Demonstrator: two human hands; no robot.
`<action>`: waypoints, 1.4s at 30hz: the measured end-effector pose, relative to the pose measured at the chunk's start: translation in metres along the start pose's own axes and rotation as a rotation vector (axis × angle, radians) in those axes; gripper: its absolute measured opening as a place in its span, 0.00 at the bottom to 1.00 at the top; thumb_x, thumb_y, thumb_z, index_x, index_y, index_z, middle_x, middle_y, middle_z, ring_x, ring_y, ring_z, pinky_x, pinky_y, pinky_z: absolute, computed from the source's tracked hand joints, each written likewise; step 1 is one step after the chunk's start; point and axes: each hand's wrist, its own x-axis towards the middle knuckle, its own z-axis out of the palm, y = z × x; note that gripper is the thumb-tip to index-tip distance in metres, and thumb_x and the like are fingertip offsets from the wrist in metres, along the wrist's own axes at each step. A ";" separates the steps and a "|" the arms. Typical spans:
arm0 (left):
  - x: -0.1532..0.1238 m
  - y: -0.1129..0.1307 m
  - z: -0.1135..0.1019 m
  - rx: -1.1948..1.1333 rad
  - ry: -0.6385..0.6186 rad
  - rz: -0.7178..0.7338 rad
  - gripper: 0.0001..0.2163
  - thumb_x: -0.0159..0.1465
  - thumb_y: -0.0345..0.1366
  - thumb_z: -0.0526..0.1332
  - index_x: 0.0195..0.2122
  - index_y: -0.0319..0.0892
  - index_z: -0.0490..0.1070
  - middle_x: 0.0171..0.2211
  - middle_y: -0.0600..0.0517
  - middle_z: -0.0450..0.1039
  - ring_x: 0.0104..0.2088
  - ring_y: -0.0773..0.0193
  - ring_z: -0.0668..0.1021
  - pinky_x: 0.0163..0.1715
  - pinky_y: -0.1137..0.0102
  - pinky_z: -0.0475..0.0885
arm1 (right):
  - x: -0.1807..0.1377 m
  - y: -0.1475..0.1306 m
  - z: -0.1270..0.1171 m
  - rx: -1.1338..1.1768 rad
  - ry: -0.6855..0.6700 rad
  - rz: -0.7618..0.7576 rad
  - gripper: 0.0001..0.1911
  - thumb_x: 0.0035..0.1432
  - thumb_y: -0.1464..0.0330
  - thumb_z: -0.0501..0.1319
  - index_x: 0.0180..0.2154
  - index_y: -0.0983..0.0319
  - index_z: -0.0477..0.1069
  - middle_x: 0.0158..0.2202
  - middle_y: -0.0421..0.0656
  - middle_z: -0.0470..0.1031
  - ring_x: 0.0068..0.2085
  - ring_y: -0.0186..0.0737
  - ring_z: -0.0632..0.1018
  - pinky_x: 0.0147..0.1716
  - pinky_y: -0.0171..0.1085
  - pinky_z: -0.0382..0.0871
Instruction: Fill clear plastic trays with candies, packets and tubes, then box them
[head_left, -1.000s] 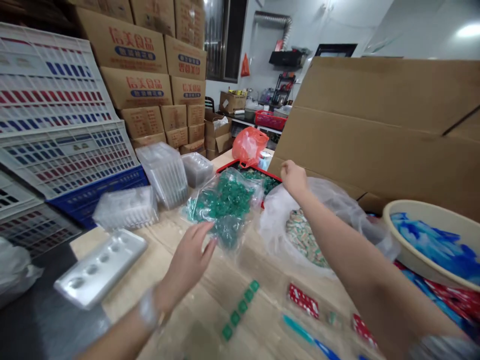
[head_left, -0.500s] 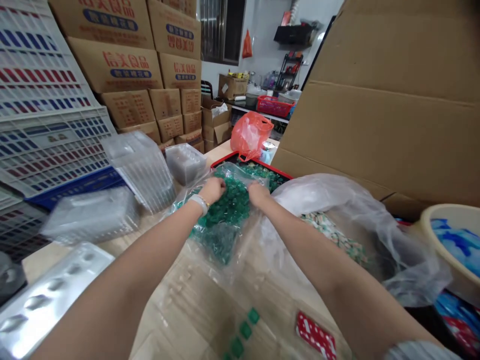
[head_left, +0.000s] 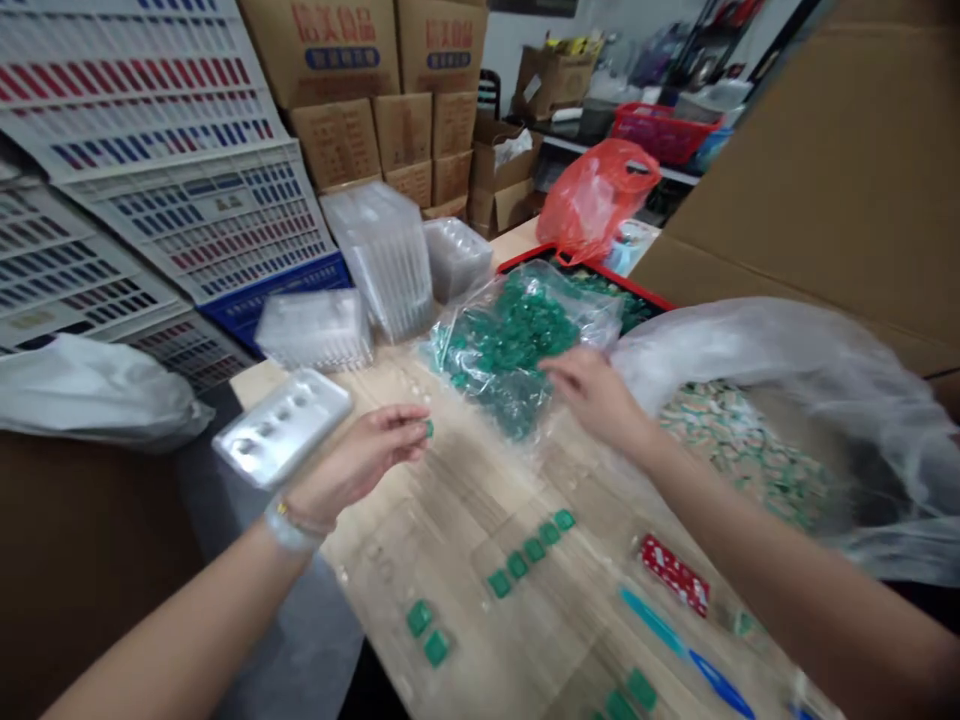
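Observation:
My left hand is over the table's left part, its fingers closed on a small green square piece that shows at the fingertips. Beside the clear plastic bag, my right hand has its fingers pinched together; whatever they may hold is hidden. Inside the open bag lies a heap of shiny green pieces. Nearer to me, a row of green squares rests on a clear plastic sheet or tray, and two green squares lie to its left. More green squares appear at the bottom edge.
Stacked clear trays and a shiny tray with round hollows stand at left. A red-rimmed tray sits behind the bag. At right are a film-lined container of small pieces, a red dotted pack and a blue knife-like tool.
Both hands have come out of the bag of green pieces. My left hand has moved left and nearer with a green piece, my right hand towards me. The view has swung left and down.

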 end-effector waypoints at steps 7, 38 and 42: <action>-0.080 -0.083 -0.045 0.053 0.315 0.045 0.12 0.46 0.34 0.66 0.32 0.37 0.71 0.23 0.56 0.68 0.19 0.76 0.66 0.18 0.79 0.61 | -0.129 -0.128 0.090 0.451 -0.348 0.178 0.11 0.47 0.77 0.54 0.33 0.62 0.70 0.30 0.41 0.69 0.28 0.33 0.71 0.27 0.33 0.67; -0.103 -0.109 -0.066 0.171 0.194 0.205 0.11 0.51 0.36 0.59 0.35 0.38 0.70 0.23 0.53 0.69 0.24 0.69 0.71 0.22 0.76 0.65 | -0.113 -0.184 0.115 0.421 -0.359 0.264 0.06 0.49 0.73 0.58 0.33 0.64 0.69 0.27 0.40 0.69 0.28 0.32 0.70 0.31 0.33 0.66; -0.105 -0.123 -0.073 0.460 0.282 0.303 0.09 0.55 0.35 0.55 0.33 0.40 0.72 0.26 0.50 0.73 0.27 0.64 0.73 0.29 0.70 0.68 | -0.110 -0.181 0.115 0.181 -0.509 -0.015 0.10 0.50 0.78 0.55 0.35 0.63 0.70 0.32 0.42 0.69 0.35 0.34 0.71 0.38 0.34 0.65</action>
